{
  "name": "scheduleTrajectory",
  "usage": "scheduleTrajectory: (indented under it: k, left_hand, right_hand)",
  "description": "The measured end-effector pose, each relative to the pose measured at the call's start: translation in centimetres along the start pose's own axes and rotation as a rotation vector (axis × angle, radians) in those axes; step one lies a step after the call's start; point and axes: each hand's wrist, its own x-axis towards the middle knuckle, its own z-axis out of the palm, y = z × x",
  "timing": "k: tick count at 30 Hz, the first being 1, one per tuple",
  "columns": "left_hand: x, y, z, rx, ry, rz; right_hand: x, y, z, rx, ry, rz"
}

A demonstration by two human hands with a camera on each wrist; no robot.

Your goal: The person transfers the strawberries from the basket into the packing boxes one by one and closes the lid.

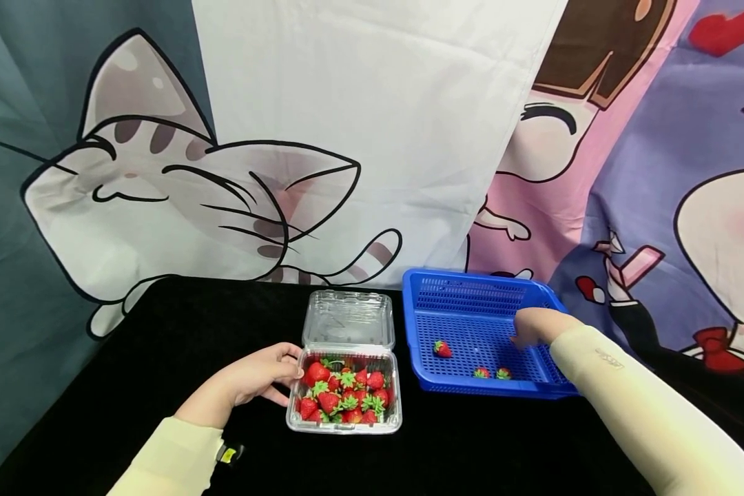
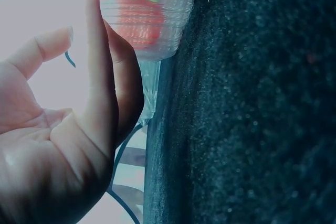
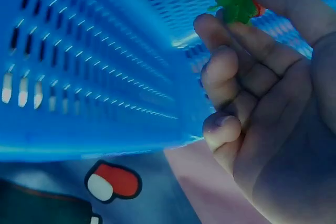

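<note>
We see one strawberry (image 3: pixel 237 4) at the upper right of the right-wrist frame, pinched between thumb and finger of the right hand (image 3: pixel 268 87), which hangs over the blue perforated basket (image 1: pixel 490 387) right of centre in the head view. Three strawberries (image 1: pixel 442 350) lie along the basket's lower left floor. At lower centre we find a clear plastic clamshell (image 1: pixel 344 428) filled with strawberries, its lid (image 1: pixel 348 320) folded back; the left hand's (image 1: pixel 251 377) extended fingers touch its left rim, without clasping it. A cartoon-cat backdrop (image 1: pixel 223 172) spans the upper left.
</note>
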Motion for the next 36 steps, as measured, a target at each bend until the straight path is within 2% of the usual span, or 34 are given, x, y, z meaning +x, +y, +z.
scheduleTrajectory:
  k: [4, 7, 10, 18, 27, 30, 34, 36]
  left_hand:
    - [0.0, 0.1, -0.1, 0.006, 0.011, -0.002]
    - [0.0, 0.2, -0.2, 0.01, 0.017, -0.002]
    - [-0.1, 0.2, -0.2, 0.013, 0.02, -0.003]
    - [-0.3, 0.4, -0.3, 0.014, 0.028, -0.003]
    - [-0.4, 0.1, -0.4, -0.002, 0.023, -0.001]
    - [-0.3, 0.0, -0.3, -0.01, 0.021, -0.003]
    - [-0.2, -0.1, 0.0, -0.011, 0.018, -0.001]
    - [-0.1, -0.2, 0.2, -0.009, 0.013, 0.0]
  right_hand:
    - [0.9, 0.4, -0.3, 0.131, 0.033, -0.061]
    - [0.1, -0.6, -1.1, 0.186, 0.105, -0.079]
    - [-0.9, -1.8, -1.7, 0.214, 0.19, -0.083]
    - [-2.5, -5.7, -2.1, 0.296, 0.386, -0.025]
    - [-4.3, -10.6, -1.8, 0.393, 0.501, -0.035]
    - [-4.7, -12.8, -1.2, 0.403, 0.572, -0.07]
    - [-5.1, -15.7, 0.0, 0.398, 0.674, -0.154]
    - [-5.5, -17.1, 0.7, 0.39, 0.699, -0.198]
